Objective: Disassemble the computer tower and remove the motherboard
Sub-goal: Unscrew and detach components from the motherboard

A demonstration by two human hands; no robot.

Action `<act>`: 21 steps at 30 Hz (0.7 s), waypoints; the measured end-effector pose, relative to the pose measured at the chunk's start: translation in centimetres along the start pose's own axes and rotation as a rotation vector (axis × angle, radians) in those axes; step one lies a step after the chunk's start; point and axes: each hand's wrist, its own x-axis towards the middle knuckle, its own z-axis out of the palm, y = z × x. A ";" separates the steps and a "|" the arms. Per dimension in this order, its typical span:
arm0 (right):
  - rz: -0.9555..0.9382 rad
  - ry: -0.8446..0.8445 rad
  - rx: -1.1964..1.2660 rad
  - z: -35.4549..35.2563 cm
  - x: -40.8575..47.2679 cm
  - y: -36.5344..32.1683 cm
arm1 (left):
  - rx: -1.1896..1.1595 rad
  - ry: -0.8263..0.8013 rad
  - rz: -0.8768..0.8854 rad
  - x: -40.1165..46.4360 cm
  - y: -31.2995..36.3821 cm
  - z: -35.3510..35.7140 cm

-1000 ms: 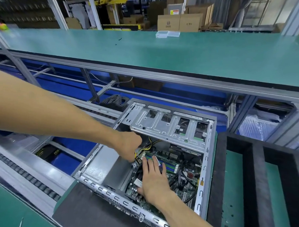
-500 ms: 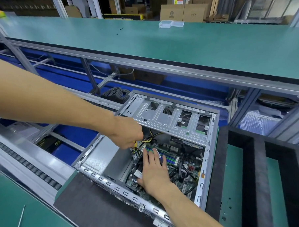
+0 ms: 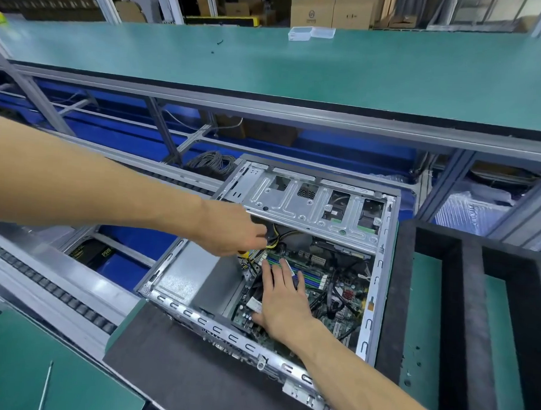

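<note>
The open computer tower (image 3: 383,271) lies on its side on a dark mat, its silver drive cage (image 3: 309,206) across the far half. Inside, the green motherboard (image 3: 336,297) shows coloured memory slots and black cables. My left hand (image 3: 230,234) reaches in under the cage edge and pinches the yellow-and-black power cable bundle (image 3: 277,240) near its plug. My right hand (image 3: 282,301) lies flat on the motherboard with its fingers straight, pressing down beside that connector.
A black foam tray (image 3: 475,306) with green-lined slots stands right of the tower. Left of the tower runs a roller conveyor (image 3: 57,294). A raised green workbench (image 3: 300,69) spans the back, with a clear plastic box (image 3: 310,33). A thin metal rod (image 3: 45,387) lies at bottom left.
My left hand has lifted slightly toward the drive cage while holding the cable bundle. My right hand has stayed flat on the board. The camera has moved a little closer.
</note>
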 end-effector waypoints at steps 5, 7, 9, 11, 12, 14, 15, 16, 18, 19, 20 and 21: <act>0.002 -0.010 -0.020 0.2 0.2 0.0 | 0.249 0.184 0.211 0.6 -0.4 -0.4; 0.002 -0.003 -0.022 0.3 0.2 0.0 | 0.107 0.052 0.061 0.7 -0.3 0.1; -0.001 0.009 -0.020 0.4 0.2 0.0 | -0.176 -0.001 -0.167 0.6 -0.2 0.7; -0.002 0.015 -0.021 0.4 0.1 0.0 | -0.602 -0.068 -0.396 0.8 -0.3 1.0; -0.002 0.016 -0.021 0.3 0.1 0.0 | -0.881 -0.112 -0.528 1.0 -0.3 0.8; -0.001 0.014 -0.018 0.2 0.1 0.0 | -1.371 -0.252 -0.781 1.4 -0.3 0.4; -0.001 0.013 -0.020 0.1 0.0 -0.1 | -1.470 -0.316 -0.836 1.5 -0.2 0.2; -0.001 0.013 -0.024 0.0 0.0 0.0 | -1.480 -0.348 -0.837 1.4 0.0 0.3; 0.005 0.016 -0.015 0.0 -0.1 0.0 | -1.353 -0.340 -0.767 1.1 0.4 0.7; 0.009 0.019 -0.007 0.0 -0.1 -0.1 | -1.243 -0.324 -0.711 0.8 0.7 0.8; 0.015 0.023 -0.003 0.0 -0.1 -0.2 | -1.111 -0.310 -0.654 0.6 1.1 0.8; 0.023 0.027 -0.008 -0.1 -0.2 -0.2 | -0.972 -0.291 -0.599 0.4 1.3 1.0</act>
